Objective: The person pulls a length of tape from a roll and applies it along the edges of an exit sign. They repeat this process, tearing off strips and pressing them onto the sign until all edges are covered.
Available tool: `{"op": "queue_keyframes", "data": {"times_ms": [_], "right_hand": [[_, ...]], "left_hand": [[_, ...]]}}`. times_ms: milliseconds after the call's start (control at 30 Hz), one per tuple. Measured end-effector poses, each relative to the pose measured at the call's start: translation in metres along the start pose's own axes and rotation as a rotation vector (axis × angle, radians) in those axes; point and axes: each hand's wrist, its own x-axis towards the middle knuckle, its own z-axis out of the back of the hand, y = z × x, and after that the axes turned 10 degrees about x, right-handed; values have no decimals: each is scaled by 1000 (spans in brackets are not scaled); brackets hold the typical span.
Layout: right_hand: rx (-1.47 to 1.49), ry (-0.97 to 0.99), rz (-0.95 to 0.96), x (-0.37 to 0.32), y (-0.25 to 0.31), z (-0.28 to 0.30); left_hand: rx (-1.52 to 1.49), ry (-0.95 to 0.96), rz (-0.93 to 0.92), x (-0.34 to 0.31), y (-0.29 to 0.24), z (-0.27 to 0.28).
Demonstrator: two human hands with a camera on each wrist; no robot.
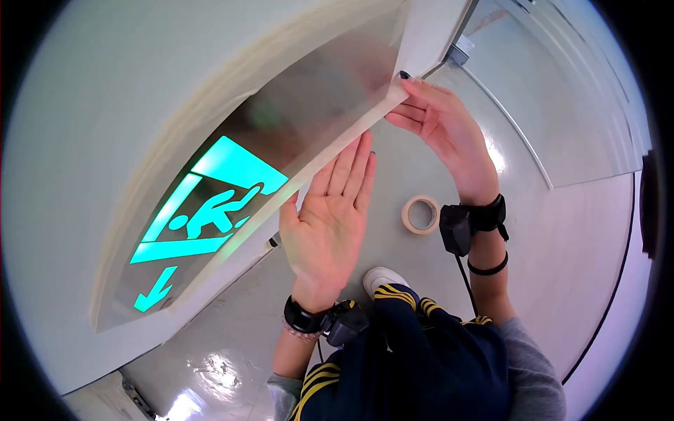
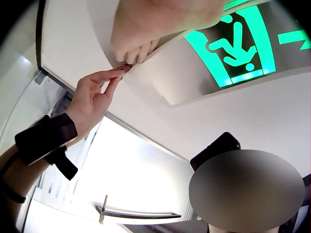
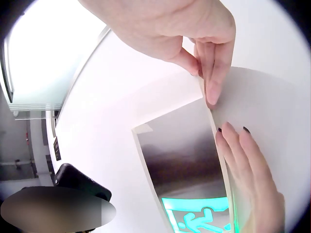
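A glossy exit sign (image 1: 319, 98) with a glowing green running figure and arrow is set in a white wall. Pale masking tape (image 3: 224, 167) runs along its edges. My left hand (image 1: 328, 214) lies palm up with fingers straight, its fingertips against the taped lower edge. Farther along that edge, at the sign's dark end, my right hand (image 1: 446, 126) pinches the strip of masking tape between thumb and fingers. In the right wrist view, the left fingers (image 3: 248, 155) rest beside the strip, just below the right hand.
A roll of masking tape (image 1: 406, 215) lies on the shiny grey floor (image 1: 382, 242) below the hands. A glass door panel (image 1: 554, 105) stands at the right. The person's white shoe (image 1: 382, 276) is under the arms.
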Motion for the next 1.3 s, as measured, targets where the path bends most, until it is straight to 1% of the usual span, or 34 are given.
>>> {"op": "queue_keyframes", "data": {"times_ms": [100, 167, 267, 333, 400, 467, 533, 600, 667, 800, 867, 1000, 1300], "right_hand": [[3, 19, -21, 1, 1, -1], [60, -46, -74, 0, -1, 0], [104, -94, -115, 2, -7, 7], [119, -82, -110, 1, -9, 12], [137, -78, -113, -1, -9, 10], [118, -51, -40, -6, -7, 2], [119, -48, -59, -3, -7, 5], [119, -43, -77, -2, -6, 6], [91, 4, -36, -2, -3, 2], [16, -23, 6, -6, 1, -8], [36, -36, -32, -3, 0, -6], [44, -28, -28, -1, 0, -5], [-131, 43, -48, -2, 7, -12]], "left_hand": [[16, -5, -3, 3, 1, 0], [22, -13, -2, 5, 3, -1], [39, -26, 1, 9, 6, 0], [122, -22, -9, 10, 8, 1], [126, -25, -2, 10, 8, 0], [127, -32, 9, 9, 6, 2], [60, -31, 6, 9, 5, 1], [57, -27, 6, 10, 5, 1], [54, -27, 4, 11, 5, 0], [32, -24, 14, 12, 4, -3], [21, -26, 14, 13, 4, -4], [34, 0, 9, 14, 3, -6], [33, 27, 0, 12, 5, -3]]}}
